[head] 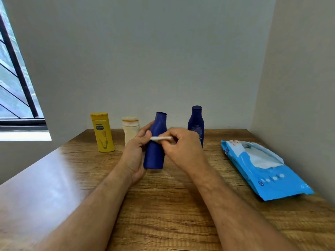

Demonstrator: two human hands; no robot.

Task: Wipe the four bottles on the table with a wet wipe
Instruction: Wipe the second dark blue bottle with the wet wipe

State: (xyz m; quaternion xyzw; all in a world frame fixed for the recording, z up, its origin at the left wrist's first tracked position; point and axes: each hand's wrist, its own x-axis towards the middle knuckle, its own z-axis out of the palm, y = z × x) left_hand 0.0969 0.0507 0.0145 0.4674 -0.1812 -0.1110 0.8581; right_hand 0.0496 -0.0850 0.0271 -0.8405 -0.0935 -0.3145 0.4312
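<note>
My left hand grips a dark blue bottle, held upright just above the wooden table. My right hand pinches a folded white wet wipe against the bottle's front at mid-height. A second dark blue bottle stands behind my right hand, its lower part hidden. A yellow bottle and a cream bottle stand at the back left, near the wall.
A blue pack of wet wipes lies on the table's right side, its flap open with a white wipe showing. Walls close the table in at the back and right. A window sits at the left.
</note>
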